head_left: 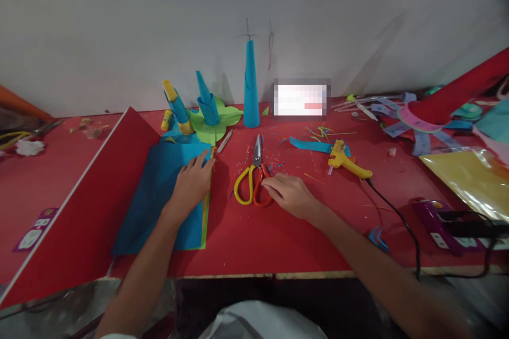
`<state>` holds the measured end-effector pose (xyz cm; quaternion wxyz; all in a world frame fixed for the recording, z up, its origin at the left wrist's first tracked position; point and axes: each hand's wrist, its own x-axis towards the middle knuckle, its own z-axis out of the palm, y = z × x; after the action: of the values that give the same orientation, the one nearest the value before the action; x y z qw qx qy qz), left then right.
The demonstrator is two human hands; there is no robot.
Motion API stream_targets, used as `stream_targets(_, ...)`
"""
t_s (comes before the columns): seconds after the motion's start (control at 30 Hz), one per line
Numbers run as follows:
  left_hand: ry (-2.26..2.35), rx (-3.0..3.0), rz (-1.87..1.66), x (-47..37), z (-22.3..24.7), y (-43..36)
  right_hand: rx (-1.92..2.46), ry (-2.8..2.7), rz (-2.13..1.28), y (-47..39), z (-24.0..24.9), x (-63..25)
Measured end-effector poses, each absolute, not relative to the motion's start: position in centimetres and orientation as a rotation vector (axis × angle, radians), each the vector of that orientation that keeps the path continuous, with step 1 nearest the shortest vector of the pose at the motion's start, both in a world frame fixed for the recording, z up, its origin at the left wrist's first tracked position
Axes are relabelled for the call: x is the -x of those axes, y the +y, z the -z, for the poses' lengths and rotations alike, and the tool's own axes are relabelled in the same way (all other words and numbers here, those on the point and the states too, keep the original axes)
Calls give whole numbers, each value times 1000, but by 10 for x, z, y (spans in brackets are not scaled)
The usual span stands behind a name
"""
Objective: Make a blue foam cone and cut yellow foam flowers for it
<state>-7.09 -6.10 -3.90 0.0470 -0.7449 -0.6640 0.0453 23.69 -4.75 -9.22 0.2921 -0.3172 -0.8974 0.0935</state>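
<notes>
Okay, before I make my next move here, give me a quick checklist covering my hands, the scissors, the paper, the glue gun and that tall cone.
1. Left hand resting on the blue sheet: ok, near its right edge.
2. Right hand firmly gripping the scissors: cannot tell; the fingers are at the red handle, but the grip is partly hidden.
3. Scissor blades pointing away from both hands: ok, they point toward the wall.
4. Yellow glue gun off the blue strip: not ok, it lies over one end.
5. Glue gun cool: cannot tell by sight.
6. Tall blue cone upright: ok.
</notes>
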Motion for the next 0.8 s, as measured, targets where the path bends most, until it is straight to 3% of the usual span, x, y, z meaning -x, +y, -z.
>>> stream_targets(0.23, -2099, 2160, -45, 77, 40, -61, 793, -2402, -181, -47, 92, -237)
stream_targets(0.8, -2246, 2342, -266, 81, 29, -63, 776, -2476, -296, -50, 86, -237)
